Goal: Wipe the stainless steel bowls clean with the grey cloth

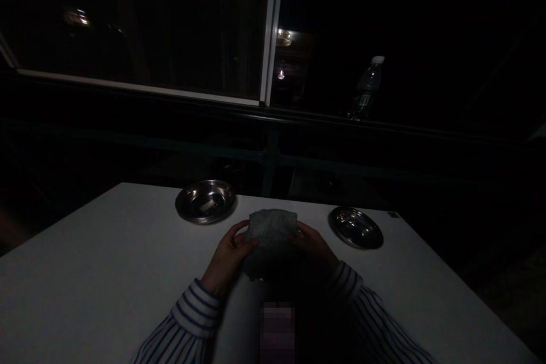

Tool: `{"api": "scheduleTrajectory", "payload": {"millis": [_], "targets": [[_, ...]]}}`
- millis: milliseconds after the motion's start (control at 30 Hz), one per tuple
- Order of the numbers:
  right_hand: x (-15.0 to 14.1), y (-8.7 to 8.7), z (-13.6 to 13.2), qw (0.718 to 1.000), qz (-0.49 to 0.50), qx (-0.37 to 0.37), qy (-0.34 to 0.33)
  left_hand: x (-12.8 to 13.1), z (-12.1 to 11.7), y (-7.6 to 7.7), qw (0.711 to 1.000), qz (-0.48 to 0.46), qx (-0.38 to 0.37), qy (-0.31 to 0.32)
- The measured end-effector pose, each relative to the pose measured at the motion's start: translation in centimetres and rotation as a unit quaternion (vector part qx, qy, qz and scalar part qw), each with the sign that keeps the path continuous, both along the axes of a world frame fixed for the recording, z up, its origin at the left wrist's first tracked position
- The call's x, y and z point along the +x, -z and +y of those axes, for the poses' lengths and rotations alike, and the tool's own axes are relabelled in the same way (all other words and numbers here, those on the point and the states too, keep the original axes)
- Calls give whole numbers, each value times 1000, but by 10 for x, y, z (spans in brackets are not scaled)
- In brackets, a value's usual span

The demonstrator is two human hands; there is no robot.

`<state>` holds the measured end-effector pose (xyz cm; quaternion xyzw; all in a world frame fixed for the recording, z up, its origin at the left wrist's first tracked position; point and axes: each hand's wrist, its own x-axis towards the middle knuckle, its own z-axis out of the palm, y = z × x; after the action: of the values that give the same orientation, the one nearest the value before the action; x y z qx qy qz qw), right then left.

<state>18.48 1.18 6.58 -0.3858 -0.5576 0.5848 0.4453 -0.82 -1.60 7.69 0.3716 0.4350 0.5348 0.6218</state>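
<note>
The left hand (226, 259) and right hand (313, 247) clasp a folded grey mesh cloth (272, 239) from either side, while a round steel dish (205, 202) and a matching steel dish (356, 227) sit untouched on the white table (106, 250).

From where I'm standing, nothing can actually be read. The plastic water bottle (369, 86) off to the far right, by the window frame (268, 28), has a wrapped label (364, 100) with a pale patch on it, but the print is too dark and too small to make out, and no brand comes through. A small dark tag (393, 215) sits at the far edge of the white table (106, 273), and I can't tell whether it carries any marking. A pixelated square (277, 333) near the bottom shows nothing legible either.
</note>
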Motion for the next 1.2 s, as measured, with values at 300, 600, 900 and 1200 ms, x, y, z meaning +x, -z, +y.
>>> {"api": "scheduleTrajectory", "payload": {"millis": [300,600,900,1200], "targets": [[0,-19,-9,989,-105,103,-8,-3,0,1,994,-67,-10,86],[9,-17,-3,951,-223,195,84,-1,1,13,999,-5,29,43],[-21,16,-20,644,-474,583,144,12,0,5,992,-121,-44,-9],[-18,10,-19,737,-442,504,91,6,2,4,1000,5,-1,9]]}}
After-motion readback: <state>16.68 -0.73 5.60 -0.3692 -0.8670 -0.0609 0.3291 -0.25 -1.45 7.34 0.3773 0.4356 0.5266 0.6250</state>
